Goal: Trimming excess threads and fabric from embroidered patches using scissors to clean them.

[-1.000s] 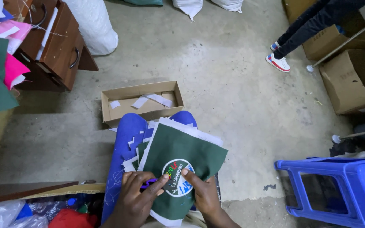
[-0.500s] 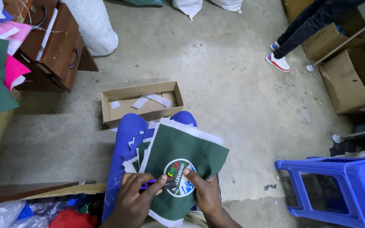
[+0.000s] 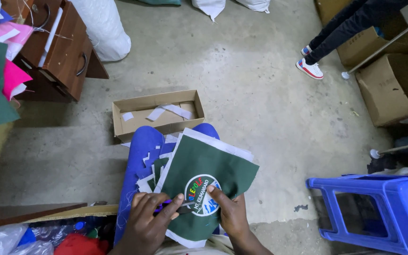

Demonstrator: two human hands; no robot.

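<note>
Grey concrete floor (image 3: 242, 85) lies beneath my lap, where my left hand (image 3: 149, 222) pinches a small purple-handled tool (image 3: 171, 204) and my right hand (image 3: 227, 212) presses the dark green fabric panel (image 3: 213, 174) beside its round embroidered badge (image 3: 203, 194). I'd keep the cloth taut. Beyond sits a shallow cardboard box (image 3: 157, 113).

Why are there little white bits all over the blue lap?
White scraps lie scattered on the blue lap beside the green cloth piece both hands hold; more strips sit in the open cardboard box. They look like trimmed-off offcuts, untidy but not damage.
</note>
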